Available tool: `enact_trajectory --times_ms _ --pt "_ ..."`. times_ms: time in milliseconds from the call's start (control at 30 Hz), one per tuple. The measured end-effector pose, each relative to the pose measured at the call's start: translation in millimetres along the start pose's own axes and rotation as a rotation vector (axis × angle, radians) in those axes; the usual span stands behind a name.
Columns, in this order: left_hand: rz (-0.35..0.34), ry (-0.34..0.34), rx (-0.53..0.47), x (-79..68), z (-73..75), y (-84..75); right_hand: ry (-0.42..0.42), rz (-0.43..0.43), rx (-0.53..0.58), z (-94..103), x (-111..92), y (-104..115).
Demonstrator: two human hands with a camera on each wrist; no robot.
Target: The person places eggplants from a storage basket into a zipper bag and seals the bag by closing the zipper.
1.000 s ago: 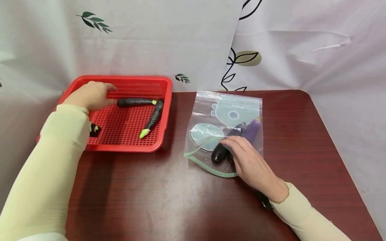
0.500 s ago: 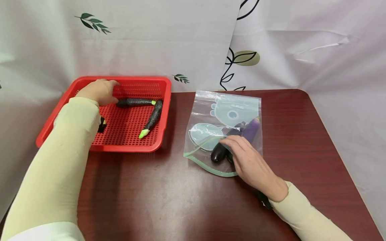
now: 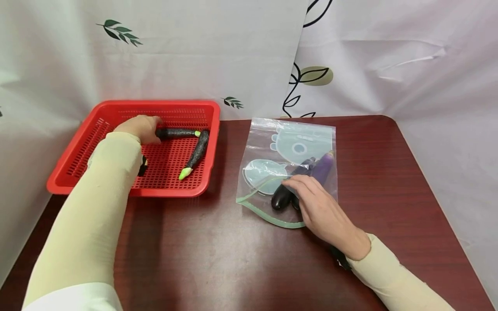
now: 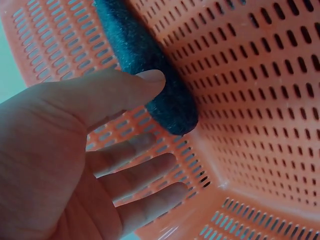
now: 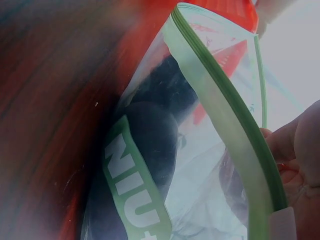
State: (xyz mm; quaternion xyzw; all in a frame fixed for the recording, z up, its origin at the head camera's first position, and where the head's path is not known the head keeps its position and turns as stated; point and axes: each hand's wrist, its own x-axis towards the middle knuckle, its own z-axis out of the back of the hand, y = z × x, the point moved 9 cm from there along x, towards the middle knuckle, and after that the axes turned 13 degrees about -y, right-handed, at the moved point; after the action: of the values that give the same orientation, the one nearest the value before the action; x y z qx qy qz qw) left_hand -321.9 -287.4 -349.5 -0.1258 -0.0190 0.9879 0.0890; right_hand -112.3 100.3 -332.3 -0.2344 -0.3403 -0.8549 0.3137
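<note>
My left hand is inside the red basket, at the blunt end of a dark, rough-skinned cucumber. In the left wrist view the thumb overlaps this cucumber, while the other fingers stretch loosely over the basket floor. A second cucumber with a light green tip lies along the basket's right side. My right hand pinches the green-edged mouth of a clear zip bag and keeps it parted. Inside the bag lie a glossy dark eggplant and a purple eggplant, with another partly hidden.
The basket and bag lie side by side on a dark red-brown table. A white patterned curtain hangs right behind them. The basket's walls rise around the left hand.
My left hand has moved right and slightly down inside the basket, up to the end of the upper cucumber. The right hand and bag have stayed in place.
</note>
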Motion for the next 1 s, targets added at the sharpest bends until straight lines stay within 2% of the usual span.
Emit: enact_trajectory --times_ms 233,433,600,767,1000 --pt "0.06 0.045 -0.05 1.0 -13.4 6.0 -0.003 0.002 -0.003 0.4 0 0" --pt "0.067 0.033 -0.068 1.0 -16.5 9.9 0.013 -0.006 -0.008 -0.1 0 -1" --pt "0.067 -0.004 -0.076 1.5 -17.1 14.4 0.004 -0.001 0.0 -0.6 0 -1" --pt "0.053 -0.027 -0.021 2.3 -13.0 13.9 -0.001 0.002 0.0 -1.0 0 -2" --pt "0.052 0.002 0.016 1.9 -12.5 13.8 0.001 0.001 0.002 -1.0 0 -2"
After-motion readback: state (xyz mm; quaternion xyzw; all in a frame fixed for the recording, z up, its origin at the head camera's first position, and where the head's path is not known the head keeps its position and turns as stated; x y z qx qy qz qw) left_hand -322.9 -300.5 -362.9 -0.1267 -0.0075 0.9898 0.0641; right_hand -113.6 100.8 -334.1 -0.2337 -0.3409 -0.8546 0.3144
